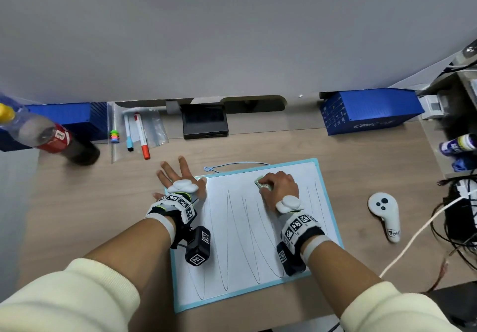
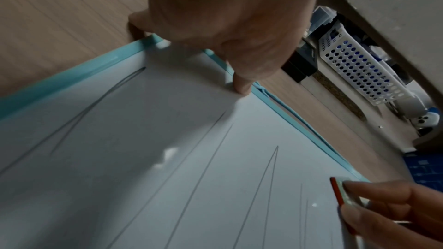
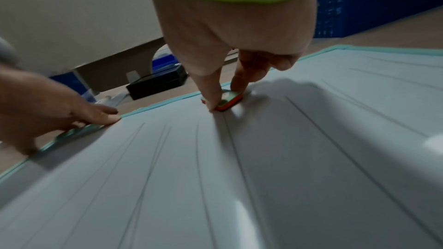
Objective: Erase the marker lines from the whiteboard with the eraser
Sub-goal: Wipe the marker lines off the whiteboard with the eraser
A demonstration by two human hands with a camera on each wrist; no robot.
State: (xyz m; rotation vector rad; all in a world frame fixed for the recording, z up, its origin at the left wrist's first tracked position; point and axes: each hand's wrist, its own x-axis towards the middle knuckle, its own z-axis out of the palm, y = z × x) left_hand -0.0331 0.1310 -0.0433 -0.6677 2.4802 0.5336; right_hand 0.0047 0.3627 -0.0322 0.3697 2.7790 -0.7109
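Note:
A whiteboard (image 1: 232,233) with a light blue frame lies flat on the wooden desk, covered in long thin zigzag marker lines (image 1: 228,241). My right hand (image 1: 277,185) pinches a small eraser (image 1: 262,184) with a pale top and an orange base (image 3: 227,99) and holds it against the board near its far edge. My left hand (image 1: 180,179) lies flat with spread fingers over the board's far left corner, its thumb (image 2: 242,84) pressing the white surface. The lines (image 3: 199,158) run toward the near edge.
Markers (image 1: 142,135) in a clear bag and a cola bottle (image 1: 51,135) lie at the far left. A black box (image 1: 205,122) and a blue box (image 1: 369,110) stand at the back. A white controller (image 1: 384,215) and cables (image 1: 413,238) lie to the right.

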